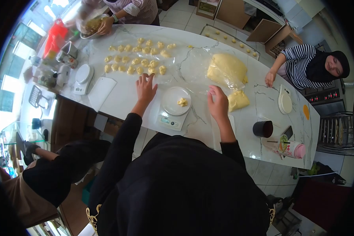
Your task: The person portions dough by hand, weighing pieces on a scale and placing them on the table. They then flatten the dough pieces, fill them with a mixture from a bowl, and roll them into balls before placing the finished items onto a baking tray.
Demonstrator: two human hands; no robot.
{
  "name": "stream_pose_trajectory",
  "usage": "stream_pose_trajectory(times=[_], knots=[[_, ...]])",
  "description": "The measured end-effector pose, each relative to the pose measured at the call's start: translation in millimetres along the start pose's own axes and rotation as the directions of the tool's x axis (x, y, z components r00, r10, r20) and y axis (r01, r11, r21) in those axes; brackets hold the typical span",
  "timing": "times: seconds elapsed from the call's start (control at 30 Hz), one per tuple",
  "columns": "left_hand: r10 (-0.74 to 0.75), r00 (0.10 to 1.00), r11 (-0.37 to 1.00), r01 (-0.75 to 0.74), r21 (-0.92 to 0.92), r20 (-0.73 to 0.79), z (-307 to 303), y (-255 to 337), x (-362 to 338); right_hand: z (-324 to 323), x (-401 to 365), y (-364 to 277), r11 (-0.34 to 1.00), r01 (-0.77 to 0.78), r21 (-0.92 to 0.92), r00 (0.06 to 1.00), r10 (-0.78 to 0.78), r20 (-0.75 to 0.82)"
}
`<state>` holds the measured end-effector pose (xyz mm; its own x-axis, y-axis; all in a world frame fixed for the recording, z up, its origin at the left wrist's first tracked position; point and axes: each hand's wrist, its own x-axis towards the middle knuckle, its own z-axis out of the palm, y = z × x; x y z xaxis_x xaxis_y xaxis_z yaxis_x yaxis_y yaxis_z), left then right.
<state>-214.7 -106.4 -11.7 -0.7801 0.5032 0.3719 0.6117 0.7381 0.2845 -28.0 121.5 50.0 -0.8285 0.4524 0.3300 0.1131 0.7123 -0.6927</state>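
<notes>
My left hand stretches over the table with its fingers apart, the tips close to the nearest row of small yellow dough pieces. Whether a fingertip touches one is too small to tell. My right hand is raised, loosely curved and holding nothing visible, just left of a cut lump of dough. Between my hands stands a white kitchen scale, with one dough piece on its round plate. Behind my right hand, a large mass of dough lies under clear plastic.
Left are a second scale, a white cutting board and jars. A person handles a bowl at the far left. Another person stands right, near a third scale, a dark cup and a pink bottle.
</notes>
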Motion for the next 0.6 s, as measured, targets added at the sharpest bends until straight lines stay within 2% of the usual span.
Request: stream_pose_trajectory(times=[0.07, 0.1, 0.13, 0.17, 0.23, 0.3, 0.33, 0.37, 0.43, 0.5, 0.57, 0.6], knots=[[0.109, 0.993, 0.994, -0.108, 0.024, -0.042, 2, -10, 14, 46, 41, -6, 0.991, 0.088, 0.097, 0.99, -0.097, 0.099], [0.112, 0.993, 0.994, -0.111, 0.024, -0.043, 7, -20, 20, 71, 57, -4, 0.995, 0.098, 0.023, 0.983, -0.101, 0.151], [0.251, 0.967, 0.968, -0.251, 0.009, -0.034, 15, -32, 26, 92, 71, 0, 0.992, 0.113, -0.05, 0.974, -0.101, 0.202], [0.387, 0.922, 0.922, -0.387, -0.005, -0.027, 19, -42, 31, 110, 86, 6, 0.992, 0.113, -0.047, 0.975, -0.102, 0.198], [0.405, 0.91, 0.912, -0.409, -0.034, -0.086, 11, -42, 37, 138, 107, 11, 0.948, 0.175, -0.267, 0.926, -0.067, 0.373], [0.142, 0.979, 0.95, -0.176, -0.259, -0.144, -2, -39, 43, 149, 117, -1, 0.945, 0.188, -0.266, 0.91, -0.067, 0.409], [0.085, 0.967, 0.951, -0.15, -0.269, -0.239, -11, -39, 47, 154, 120, -7, 0.943, 0.202, -0.263, 0.889, -0.064, 0.453], [0.085, 0.967, 0.951, -0.15, -0.271, -0.239, -16, -40, 52, 161, 123, -12, 0.943, 0.202, -0.265, 0.889, -0.062, 0.454], [-0.241, 0.956, 0.851, 0.127, -0.51, -0.164, -28, -43, 59, 176, 129, -24, 0.929, 0.256, -0.266, 0.863, -0.095, 0.496], [-0.272, 0.935, 0.847, 0.119, -0.519, -0.229, -32, -42, 54, 193, 133, -30, 0.924, 0.239, -0.3, 0.851, -0.05, 0.523], [-0.235, 0.957, 0.755, 0.071, -0.652, -0.169, -26, -40, 33, 211, 134, -26, 0.915, 0.219, -0.339, 0.842, -0.002, 0.539], [-0.058, 0.995, 0.802, 0.0, -0.597, -0.077, -18, -43, 17, 225, 130, -13, 0.922, 0.25, -0.297, 0.88, -0.089, 0.466]])
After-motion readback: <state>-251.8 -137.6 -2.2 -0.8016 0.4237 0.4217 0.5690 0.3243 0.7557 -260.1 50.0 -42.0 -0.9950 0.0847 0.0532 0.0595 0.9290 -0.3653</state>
